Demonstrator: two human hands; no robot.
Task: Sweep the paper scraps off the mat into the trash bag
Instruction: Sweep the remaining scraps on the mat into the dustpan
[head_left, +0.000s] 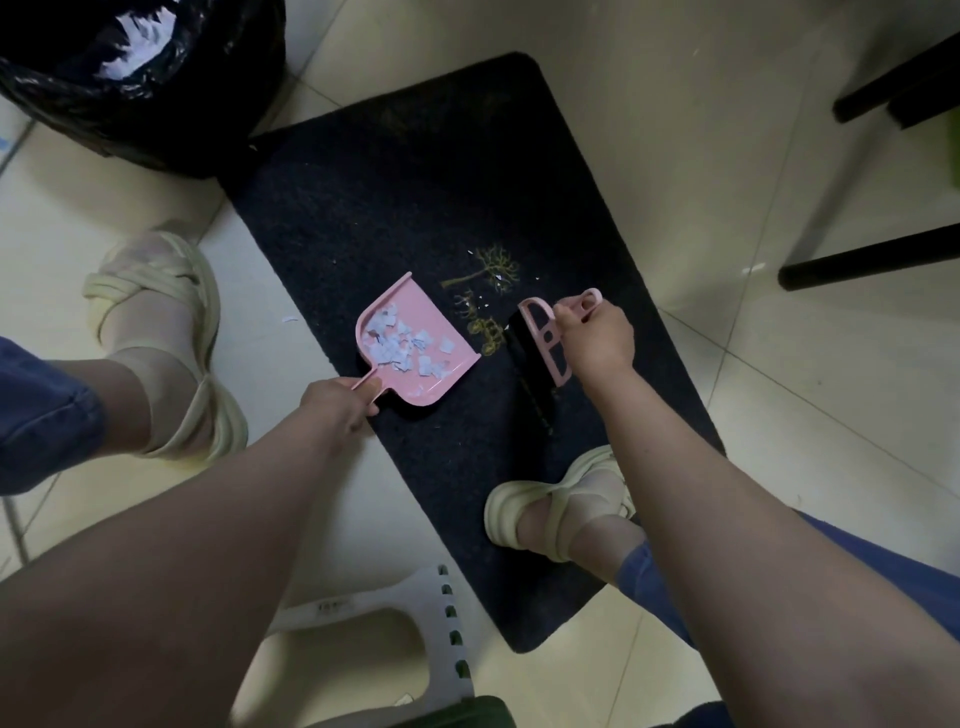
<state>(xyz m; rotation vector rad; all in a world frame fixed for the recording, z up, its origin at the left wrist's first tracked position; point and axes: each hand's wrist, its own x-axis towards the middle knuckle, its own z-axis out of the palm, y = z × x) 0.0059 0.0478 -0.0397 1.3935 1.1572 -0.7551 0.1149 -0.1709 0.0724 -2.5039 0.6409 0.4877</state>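
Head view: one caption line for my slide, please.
Left hand holds pink dustpan with paper scraps; right hand grips brush on mat.

Count: 1 mat (405, 218), 1 dustpan (428, 306), 1 brush (543, 338), 1 trash bag (156, 104), 2 hands: left hand (340, 402), right hand (597, 338). 2 sandals (171, 291), 1 stool (363, 608), 2 dark furniture legs (872, 262). Paper scraps: pile (400, 345) in dustpan, too overlapped to count; a handful of loose scraps (501, 278) on mat; 1 stray scrap (290, 319) on floor
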